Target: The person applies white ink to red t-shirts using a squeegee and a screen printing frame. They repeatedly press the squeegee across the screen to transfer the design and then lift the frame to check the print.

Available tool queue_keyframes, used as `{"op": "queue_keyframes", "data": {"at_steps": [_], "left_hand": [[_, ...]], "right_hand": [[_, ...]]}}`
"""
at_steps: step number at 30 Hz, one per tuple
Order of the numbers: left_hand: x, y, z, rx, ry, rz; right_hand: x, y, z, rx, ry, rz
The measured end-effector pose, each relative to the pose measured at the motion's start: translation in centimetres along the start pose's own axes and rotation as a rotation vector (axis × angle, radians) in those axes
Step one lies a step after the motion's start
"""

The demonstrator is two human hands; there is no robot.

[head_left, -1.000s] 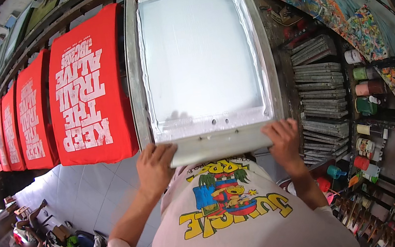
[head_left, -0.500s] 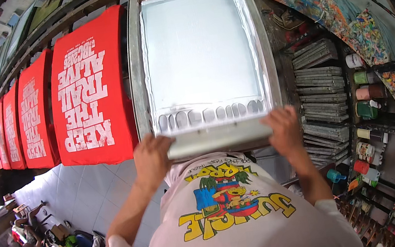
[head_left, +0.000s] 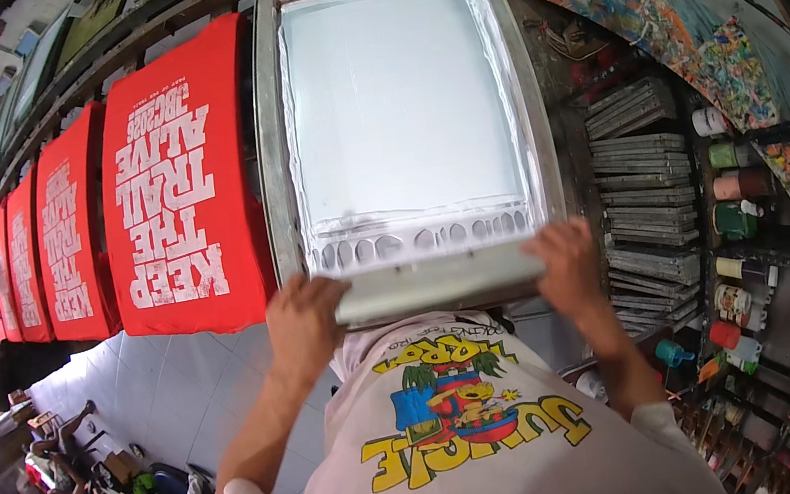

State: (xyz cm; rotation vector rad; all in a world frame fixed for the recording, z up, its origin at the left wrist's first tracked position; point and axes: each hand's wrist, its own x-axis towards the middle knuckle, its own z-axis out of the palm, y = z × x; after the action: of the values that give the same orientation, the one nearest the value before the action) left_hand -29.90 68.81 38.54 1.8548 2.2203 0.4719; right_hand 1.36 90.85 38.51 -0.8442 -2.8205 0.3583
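A silver-grey screen printing frame (head_left: pixel 267 134) holds a pale mesh (head_left: pixel 394 95) with white ink along its edges. A row of oval marks shows in the ink near its near end. Across that end lies a wide metal-coloured squeegee bar (head_left: pixel 436 287). My left hand (head_left: pixel 305 325) grips its left end with fingers curled over it, and my right hand (head_left: pixel 568 273) grips its right end. My printed pale T-shirt is directly below.
Red printed shirts on boards (head_left: pixel 172 228) line the left. Stacked screen frames (head_left: pixel 640 172) and ink tubs (head_left: pixel 733 220) stand right, beside a paint-spattered sheet (head_left: pixel 645 10). A person (head_left: pixel 62 466) sits at lower left on the tiled floor (head_left: pixel 163 391).
The bar and both hands moved slightly up the screen by half a second ago, then slightly back toward me. A row of oval marks has appeared in the ink along the near end.
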Motion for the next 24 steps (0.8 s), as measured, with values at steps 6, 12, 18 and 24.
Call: {"op": "queue_keyframes", "data": {"at_steps": [6,12,18,24], "left_hand": [[-5.0,0.0,5.5,0.079,0.277,0.072],[0.2,-0.5,1.9,-0.034,0.114,-0.030],[-4.3,1.1,3.8,0.054,0.217,0.020],[-2.6,0.9,1.7,-0.010,0.104,-0.026]], "right_hand": [[-5.7,-2.3,4.6,-0.014,0.215,0.045],[-1.5,-0.6,1.4,0.025,0.026,0.091],[-5.5,-2.8,2.3,0.029,0.065,0.109],[-3.7,-1.5,1.8,0.033,0.104,0.074]]}}
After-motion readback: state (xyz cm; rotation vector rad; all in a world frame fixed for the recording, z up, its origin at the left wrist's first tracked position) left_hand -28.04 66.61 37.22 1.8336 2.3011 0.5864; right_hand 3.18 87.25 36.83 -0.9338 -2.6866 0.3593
